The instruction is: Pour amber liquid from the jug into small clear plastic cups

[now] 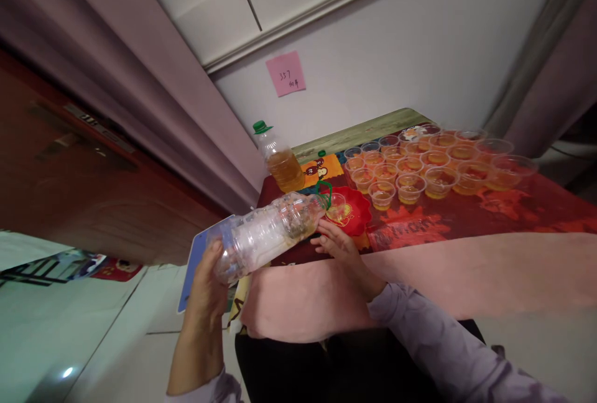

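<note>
My left hand (209, 272) grips the base of a large clear plastic bottle (273, 232), which is tilted with its neck towards a red scalloped dish (357, 219). A green ring handle (324, 194) sits at the bottle's neck. In the dish stands a clear plastic cup (336, 205), partly behind the neck. My right hand (338, 244) is beside the neck with its fingers apart, close under the bottle. Rows of clear cups (410, 188) holding yellowish liquid stand to the right. Little liquid shows in the tilted bottle.
Behind the tilted bottle stands another bottle (284, 166) with a green cap and amber liquid. A loose green cap (321, 153) lies near the table's back edge. A pink cloth (420, 272) covers the front edge. The wall rises behind.
</note>
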A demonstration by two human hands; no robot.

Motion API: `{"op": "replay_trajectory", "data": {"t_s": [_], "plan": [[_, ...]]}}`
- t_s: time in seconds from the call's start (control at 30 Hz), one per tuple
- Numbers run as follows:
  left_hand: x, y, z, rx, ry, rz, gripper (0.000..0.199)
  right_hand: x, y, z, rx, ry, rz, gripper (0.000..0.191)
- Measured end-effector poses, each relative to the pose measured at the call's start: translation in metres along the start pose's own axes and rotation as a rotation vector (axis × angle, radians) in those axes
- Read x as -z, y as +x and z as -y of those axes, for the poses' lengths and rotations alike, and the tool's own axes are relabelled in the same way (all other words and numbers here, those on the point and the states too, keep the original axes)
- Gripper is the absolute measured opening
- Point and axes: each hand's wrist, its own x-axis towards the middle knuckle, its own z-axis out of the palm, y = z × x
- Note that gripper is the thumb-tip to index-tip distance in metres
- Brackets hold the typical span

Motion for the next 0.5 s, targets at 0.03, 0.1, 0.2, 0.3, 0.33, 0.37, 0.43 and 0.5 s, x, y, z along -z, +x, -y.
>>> {"op": "replay_trajectory", "data": {"t_s": [0.03, 0.1, 0.2, 0.3, 0.33, 0.37, 0.43, 0.5], "plan": [[-0.001, -0.001, -0.002, -0.002, 0.003, -0.003, 0.071, 0.0, 0.0, -0.001, 0.001, 0.005, 0.003, 0.072], [-0.003, -0.002, -0.006, -0.006, 0.01, -0.001, 0.072, 0.0, 0.001, -0.001, 0.001, 0.011, 0.006, 0.073], [-0.003, -0.002, -0.008, -0.007, 0.023, 0.009, 0.071, 0.0, 0.0, 0.002, -0.003, 0.009, 0.015, 0.073], [-0.004, -0.002, -0.01, 0.002, 0.041, 0.002, 0.071, 0.0, -0.001, 0.005, -0.006, 0.005, 0.032, 0.07], [-0.004, -0.003, -0.011, 0.0, 0.047, -0.001, 0.072, 0.0, -0.002, 0.005, -0.007, 0.007, 0.039, 0.069], [-0.005, -0.005, -0.013, -0.003, 0.053, -0.001, 0.071, 0.0, -0.002, 0.005, -0.009, 0.012, 0.046, 0.068], [-0.008, -0.008, -0.017, -0.008, 0.065, 0.007, 0.071, 0.0, -0.002, 0.006, -0.011, 0.025, 0.056, 0.068], [-0.01, -0.01, -0.021, -0.006, 0.074, 0.014, 0.071, 0.0, -0.002, 0.006, -0.01, 0.036, 0.06, 0.069]]}}
